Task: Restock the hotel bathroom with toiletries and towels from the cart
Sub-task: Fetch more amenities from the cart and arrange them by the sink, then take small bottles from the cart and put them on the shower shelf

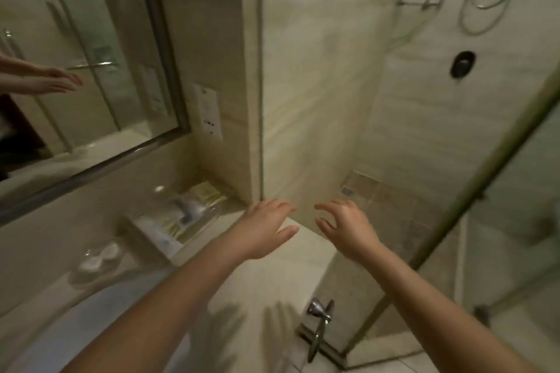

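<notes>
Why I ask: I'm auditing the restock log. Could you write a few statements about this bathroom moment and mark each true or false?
1. Both the left hand and the right hand hold nothing. True.
2. A tray of toiletries sits on the counter, to the left of the left hand. True.
3. A towel hangs in the towel ring. False: the ring is bare.
4. The right hand grips the shower hose. False: the hose hangs on the shower wall, well above both hands.
</notes>
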Demonstrator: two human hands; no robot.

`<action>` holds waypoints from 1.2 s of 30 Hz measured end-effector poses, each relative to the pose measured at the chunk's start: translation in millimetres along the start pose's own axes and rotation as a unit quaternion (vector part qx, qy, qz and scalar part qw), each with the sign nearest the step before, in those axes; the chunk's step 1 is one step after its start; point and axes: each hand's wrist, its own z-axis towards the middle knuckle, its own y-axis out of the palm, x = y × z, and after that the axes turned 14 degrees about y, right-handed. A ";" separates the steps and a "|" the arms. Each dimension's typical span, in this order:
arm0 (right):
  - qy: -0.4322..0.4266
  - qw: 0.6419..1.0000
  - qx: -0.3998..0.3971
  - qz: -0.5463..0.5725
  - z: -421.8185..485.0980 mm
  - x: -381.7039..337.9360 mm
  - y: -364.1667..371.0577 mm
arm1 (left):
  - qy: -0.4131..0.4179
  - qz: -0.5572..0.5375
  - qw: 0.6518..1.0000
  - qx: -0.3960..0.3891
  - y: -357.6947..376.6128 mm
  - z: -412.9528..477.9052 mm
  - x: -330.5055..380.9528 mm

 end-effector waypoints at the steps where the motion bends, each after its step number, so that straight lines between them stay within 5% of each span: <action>1: 0.013 1.000 0.008 -0.003 -14.7 18.6 -14.7 | 0.019 0.003 1.000 -0.006 0.7 6.1 22.1; 17: 0.250 0.961 0.105 -0.052 -297.4 270.2 -218.3 | 0.369 0.072 0.926 -0.030 33.6 73.0 387.7; 26: 0.435 0.880 0.182 -0.055 -467.3 365.1 -278.9 | 0.589 0.053 0.805 -0.048 67.4 89.6 589.3; 36: 0.625 0.754 0.198 -0.053 -625.0 439.0 -327.9 | 0.746 0.048 0.659 -0.086 140.8 101.1 787.1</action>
